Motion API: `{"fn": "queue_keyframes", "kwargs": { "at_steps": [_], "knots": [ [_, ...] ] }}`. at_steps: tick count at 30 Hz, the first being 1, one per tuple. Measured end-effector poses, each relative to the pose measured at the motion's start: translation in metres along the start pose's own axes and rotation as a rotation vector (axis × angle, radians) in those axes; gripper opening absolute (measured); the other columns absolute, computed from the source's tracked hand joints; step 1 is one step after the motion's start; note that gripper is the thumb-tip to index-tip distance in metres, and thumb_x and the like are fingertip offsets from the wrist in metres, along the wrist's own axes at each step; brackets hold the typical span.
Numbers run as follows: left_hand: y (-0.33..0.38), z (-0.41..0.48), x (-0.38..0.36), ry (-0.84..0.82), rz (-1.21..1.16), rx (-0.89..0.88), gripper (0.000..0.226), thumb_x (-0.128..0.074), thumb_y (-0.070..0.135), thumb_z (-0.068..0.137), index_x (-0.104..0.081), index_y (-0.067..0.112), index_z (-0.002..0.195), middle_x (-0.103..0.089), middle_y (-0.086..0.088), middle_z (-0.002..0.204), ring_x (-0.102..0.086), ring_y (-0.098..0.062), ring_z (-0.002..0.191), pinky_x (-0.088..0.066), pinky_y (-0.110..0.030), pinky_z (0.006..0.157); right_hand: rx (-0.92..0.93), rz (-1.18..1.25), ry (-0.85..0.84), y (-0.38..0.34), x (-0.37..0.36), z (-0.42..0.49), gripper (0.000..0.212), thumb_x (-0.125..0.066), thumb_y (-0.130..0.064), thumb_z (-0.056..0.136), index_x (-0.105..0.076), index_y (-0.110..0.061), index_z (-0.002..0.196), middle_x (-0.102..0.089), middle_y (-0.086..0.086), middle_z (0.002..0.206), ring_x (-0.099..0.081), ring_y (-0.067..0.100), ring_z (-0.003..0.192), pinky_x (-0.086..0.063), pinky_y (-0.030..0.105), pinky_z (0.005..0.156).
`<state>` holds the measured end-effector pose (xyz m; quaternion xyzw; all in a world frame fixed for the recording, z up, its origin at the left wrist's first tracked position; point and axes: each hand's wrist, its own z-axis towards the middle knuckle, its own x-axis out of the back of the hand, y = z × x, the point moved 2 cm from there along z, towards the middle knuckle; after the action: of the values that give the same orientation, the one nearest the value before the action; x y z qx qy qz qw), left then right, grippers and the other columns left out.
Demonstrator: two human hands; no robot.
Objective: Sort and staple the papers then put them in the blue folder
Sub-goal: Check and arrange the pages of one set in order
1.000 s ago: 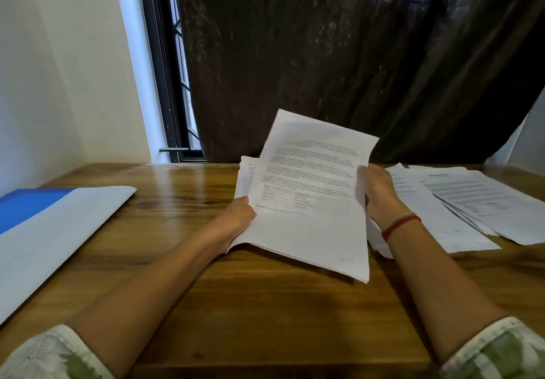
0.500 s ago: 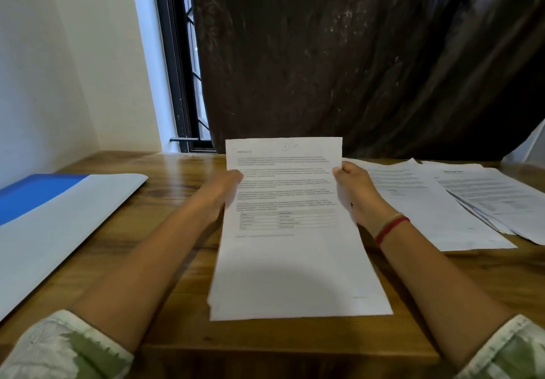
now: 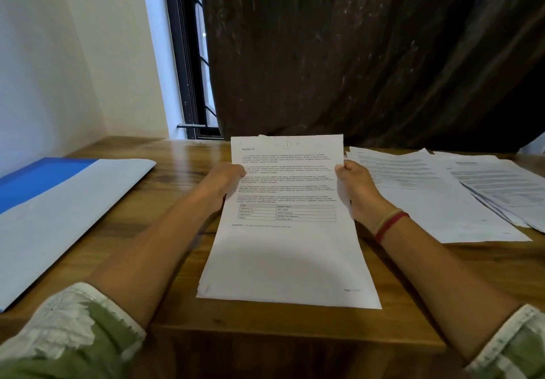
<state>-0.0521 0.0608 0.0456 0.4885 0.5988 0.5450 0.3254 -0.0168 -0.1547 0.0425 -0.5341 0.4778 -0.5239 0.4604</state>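
A stack of printed papers (image 3: 287, 255) stands tilted in front of me, its lower edge on the wooden table (image 3: 165, 275). The top sheet is marked "D 10" by hand. My left hand (image 3: 225, 182) grips the stack's left edge and my right hand (image 3: 355, 185) grips its right edge, thumbs on the front. The blue folder (image 3: 35, 184) lies at the left, mostly covered by a large white sheet (image 3: 62, 219). No stapler is in view.
More printed sheets (image 3: 436, 196) are spread in overlapping piles on the table's right side, reaching the right edge of view. A dark curtain (image 3: 368, 54) hangs behind the table, with a window frame (image 3: 184, 54) and white wall at the left.
The stack was held tilted and skewed above the table a second ago. Both hands have since squared it upright and brought its lower edge down onto the table.
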Motion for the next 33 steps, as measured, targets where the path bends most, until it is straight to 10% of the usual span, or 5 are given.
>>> {"fn": "queue_keyframes", "kwargs": {
  "at_steps": [7,20,23,26,33],
  "knots": [
    [-0.006,0.001,-0.014,-0.005,-0.032,-0.108,0.027,-0.034,0.005,0.101,-0.057,0.013,0.113,-0.066,0.001,0.091,-0.062,-0.014,0.071,-0.047,-0.023,0.045,0.024,-0.064,0.021,0.0,0.001,0.001,0.025,-0.039,-0.028,0.104,-0.054,-0.025,0.084,-0.066,0.002,0.101,-0.061,0.03,0.106,-0.051,0.042,0.096],
    [-0.008,0.0,-0.008,-0.003,-0.094,0.048,0.031,-0.032,0.014,0.105,-0.057,0.015,0.086,-0.063,-0.002,0.083,-0.059,-0.021,0.074,-0.044,-0.037,0.059,0.066,-0.008,-0.177,-0.002,-0.002,-0.004,0.024,-0.056,-0.006,0.096,-0.051,-0.029,0.095,-0.059,-0.001,0.123,-0.059,0.022,0.108,-0.053,0.038,0.091],
    [-0.002,-0.005,-0.011,0.052,0.014,-0.021,0.031,-0.035,0.012,0.104,-0.058,0.015,0.083,-0.062,0.001,0.078,-0.058,-0.015,0.066,-0.043,-0.026,0.045,0.264,-0.267,0.054,-0.007,0.004,-0.005,0.037,-0.059,-0.016,0.096,-0.042,-0.024,0.128,-0.048,-0.001,0.129,-0.051,0.018,0.111,-0.046,0.019,0.084],
    [-0.003,-0.005,-0.019,-0.003,0.079,-0.099,0.029,-0.037,0.01,0.102,-0.063,0.014,0.089,-0.066,0.0,0.084,-0.061,-0.015,0.071,-0.046,-0.026,0.054,0.548,-0.74,0.312,-0.012,0.012,0.001,0.055,-0.058,-0.03,0.096,-0.034,-0.023,0.145,-0.035,0.004,0.15,-0.04,0.027,0.134,-0.036,0.036,0.109],
    [-0.013,-0.015,-0.047,-0.203,0.173,-0.196,0.025,-0.037,0.01,0.103,-0.058,0.011,0.117,-0.064,0.002,0.109,-0.062,-0.01,0.086,-0.047,-0.02,0.062,0.634,-0.943,0.013,-0.008,-0.011,0.005,0.041,-0.033,-0.038,0.104,-0.047,-0.024,0.14,-0.049,-0.001,0.145,-0.041,0.02,0.135,-0.011,0.042,0.119]
  ]
}}
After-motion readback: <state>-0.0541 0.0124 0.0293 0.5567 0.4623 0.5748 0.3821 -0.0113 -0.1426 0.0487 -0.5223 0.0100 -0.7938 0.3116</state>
